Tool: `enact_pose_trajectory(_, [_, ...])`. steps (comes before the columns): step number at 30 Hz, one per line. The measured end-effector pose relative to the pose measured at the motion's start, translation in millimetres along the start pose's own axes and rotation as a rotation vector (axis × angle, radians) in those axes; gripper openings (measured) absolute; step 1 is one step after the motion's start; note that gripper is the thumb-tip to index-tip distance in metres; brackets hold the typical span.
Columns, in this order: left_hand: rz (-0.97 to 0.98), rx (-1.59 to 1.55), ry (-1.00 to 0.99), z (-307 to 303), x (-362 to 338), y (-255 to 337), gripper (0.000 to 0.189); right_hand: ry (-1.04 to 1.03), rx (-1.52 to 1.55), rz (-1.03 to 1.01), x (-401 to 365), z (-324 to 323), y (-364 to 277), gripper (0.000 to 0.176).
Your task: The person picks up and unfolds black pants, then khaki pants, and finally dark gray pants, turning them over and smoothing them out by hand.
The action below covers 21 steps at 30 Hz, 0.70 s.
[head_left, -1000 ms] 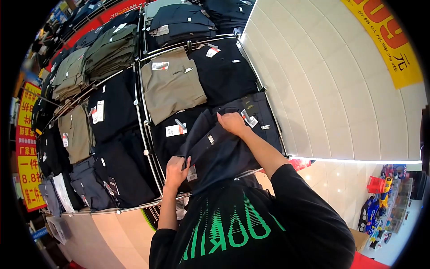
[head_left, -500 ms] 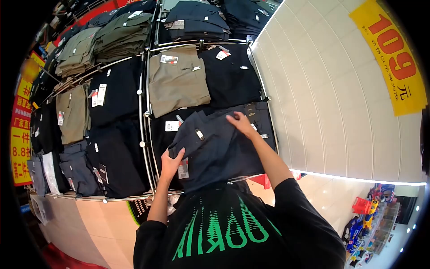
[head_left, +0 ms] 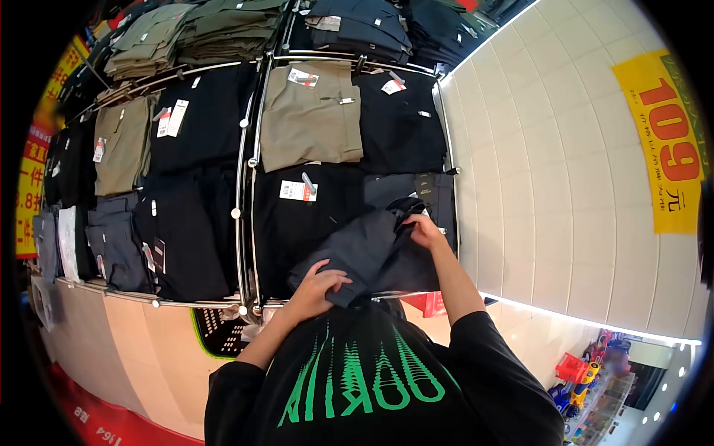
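Note:
A pair of dark grey-blue trousers (head_left: pixel 372 241) lies bunched and partly turned over on the front right of the display rack. At its lower left edge, my left hand (head_left: pixel 318 290) has curled fingers around the fabric. My right hand (head_left: pixel 427 232) pinches the trousers at their upper right, where a dark fold stands up. Behind that hand are folded grey trousers (head_left: pixel 440 192) with a dark label. Black trousers (head_left: pixel 331 186) with a white and red price tag (head_left: pixel 297 191) lie to the left of the bunched pair.
Khaki trousers (head_left: pixel 309 123) and black trousers (head_left: pixel 401 123) lie in the row behind. Metal rails (head_left: pixel 244 171) divide the rack. A white tiled wall (head_left: pixel 520 186) with a yellow price sign (head_left: pixel 662 141) stands at right. A black basket (head_left: pixel 216 334) is on the floor below.
The trousers were spread with their waistband and tag showing; now they are folded over and bunched. My left hand has moved right and down, my right hand slightly right and down.

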<state>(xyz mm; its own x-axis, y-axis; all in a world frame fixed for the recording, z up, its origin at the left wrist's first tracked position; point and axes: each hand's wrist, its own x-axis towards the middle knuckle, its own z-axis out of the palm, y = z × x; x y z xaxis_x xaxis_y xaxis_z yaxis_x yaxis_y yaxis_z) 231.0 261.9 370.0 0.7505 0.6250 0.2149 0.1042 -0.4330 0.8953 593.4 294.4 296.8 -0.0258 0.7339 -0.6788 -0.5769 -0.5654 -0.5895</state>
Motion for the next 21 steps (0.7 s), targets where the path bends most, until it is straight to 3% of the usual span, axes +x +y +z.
enact_pose_trajectory(4, [-0.097,-0.078,-0.055,-9.4,7.4,5.0,0.047,0.056,0.100,0.030,-5.3,4.8,2.8,0.019])
enact_pose_trajectory(6, [-0.364,-0.261,0.090,-21.5,9.4,-5.1,0.048,0.086,0.081,0.044,-1.3,11.3,2.9,0.022])
enact_pose_trajectory(7, [-0.484,-0.226,0.281,-35.9,21.2,-6.0,0.033,0.052,0.021,-0.057,2.6,17.1,4.2,0.030])
enact_pose_trajectory(8, [-0.526,-0.271,0.491,-39.0,21.1,-42.8,0.030,-0.010,-0.060,-0.111,4.4,24.6,3.1,0.044])
enact_pose_trajectory(10, [-0.609,-0.612,0.730,-60.1,35.4,-78.3,0.032,0.264,-0.284,-0.021,18.1,43.3,4.7,0.060])
enact_pose_trajectory(13, [-0.776,-0.702,0.663,-75.1,36.1,-117.6,0.043,0.268,-0.454,0.025,17.5,66.9,1.7,0.076])
enact_pose_trajectory(16, [-0.838,-0.883,0.573,-82.0,35.5,-109.1,0.048,0.257,-0.458,0.084,-0.3,87.9,-9.3,0.081])
enact_pose_trajectory(21, [-0.944,-0.996,0.446,-75.6,21.8,-87.9,0.056,0.231,-0.530,0.121,20.9,64.3,7.1,0.093])
